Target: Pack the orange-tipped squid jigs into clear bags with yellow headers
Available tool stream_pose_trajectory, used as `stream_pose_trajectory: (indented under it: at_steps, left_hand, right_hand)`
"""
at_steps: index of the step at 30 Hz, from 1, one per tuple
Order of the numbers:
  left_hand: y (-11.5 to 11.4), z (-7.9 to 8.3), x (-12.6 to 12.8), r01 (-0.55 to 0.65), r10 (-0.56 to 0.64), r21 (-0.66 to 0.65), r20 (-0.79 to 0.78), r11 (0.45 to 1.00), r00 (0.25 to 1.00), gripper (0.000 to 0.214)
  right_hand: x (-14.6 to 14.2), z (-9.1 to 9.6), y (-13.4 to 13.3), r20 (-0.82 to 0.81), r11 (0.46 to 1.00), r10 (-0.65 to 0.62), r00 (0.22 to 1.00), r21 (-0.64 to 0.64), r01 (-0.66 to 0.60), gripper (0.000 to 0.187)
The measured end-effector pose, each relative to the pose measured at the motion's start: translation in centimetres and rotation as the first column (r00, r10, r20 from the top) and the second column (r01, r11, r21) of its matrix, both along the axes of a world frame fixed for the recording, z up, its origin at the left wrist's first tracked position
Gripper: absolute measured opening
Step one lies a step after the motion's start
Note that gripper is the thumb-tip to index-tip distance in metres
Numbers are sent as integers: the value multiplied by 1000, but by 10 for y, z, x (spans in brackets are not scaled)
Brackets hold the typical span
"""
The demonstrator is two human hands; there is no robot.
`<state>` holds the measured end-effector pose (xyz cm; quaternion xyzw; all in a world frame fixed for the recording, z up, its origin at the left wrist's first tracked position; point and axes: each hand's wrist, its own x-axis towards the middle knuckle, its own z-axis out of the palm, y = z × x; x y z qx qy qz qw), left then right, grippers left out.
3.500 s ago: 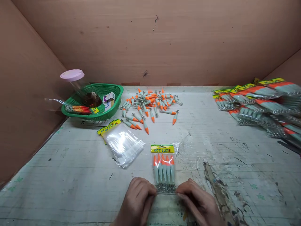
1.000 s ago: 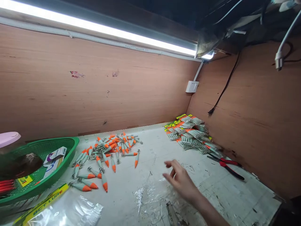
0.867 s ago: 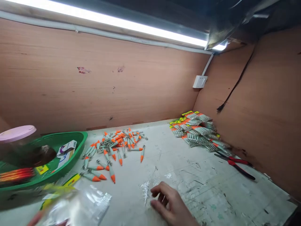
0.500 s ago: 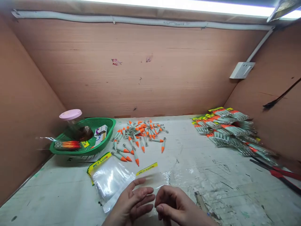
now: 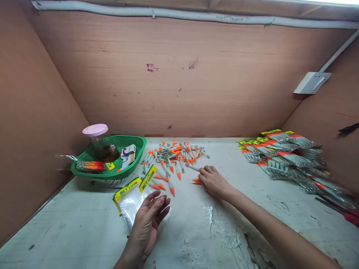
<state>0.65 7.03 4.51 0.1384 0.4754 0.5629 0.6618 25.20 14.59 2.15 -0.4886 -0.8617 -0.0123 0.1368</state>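
My left hand [image 5: 148,220] holds one empty clear bag [image 5: 147,178] with a yellow "BCT LURE" header, lifted slightly over a stack of the same bags [image 5: 125,191]. Its fingers are stretched along the plastic with the thumb on the near side. My right hand [image 5: 213,181] reaches to the near edge of a loose pile of lures [image 5: 176,157], pale grey with orange tips and hooks. Its fingers curl down on one lure [image 5: 196,181], whose orange tip shows at the fingertips.
A green basket [image 5: 138,158] at the left holds a jar with a pink lid [image 5: 95,130], a packet of red lures and small cards. Filled lure packets [image 5: 286,158] are heaped at the right, with red-handled pliers [image 5: 349,216] beyond. Brown panels enclose three sides.
The filled packet that both hands pressed is gone from the front. My left hand took one empty bag from the stack; my right hand moved forward from beside it to the loose lures.
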Motion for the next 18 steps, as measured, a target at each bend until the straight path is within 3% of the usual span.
stream_pose_trajectory:
  at_steps: [5,10,14,18]
  left_hand:
    - [5,3,-5,-34,34,-1,31,999,999,18]
    - [6,1,-7,-51,52,-7,65,999,997,17]
    - [6,4,-8,-55,56,-14,72,998,996,17]
    - [6,4,-7,-45,46,-26,62,999,997,16]
  right_hand:
    - [-26,-14,-43,-6,1000,-19,1000,-5,19,8]
    - [-11,-11,-75,-117,998,6,993,-60,-13,27]
    - [2,-8,-88,-217,987,96,971,-107,-121,35]
    - [2,-12,-91,-260,982,113,959,-118,-147,38]
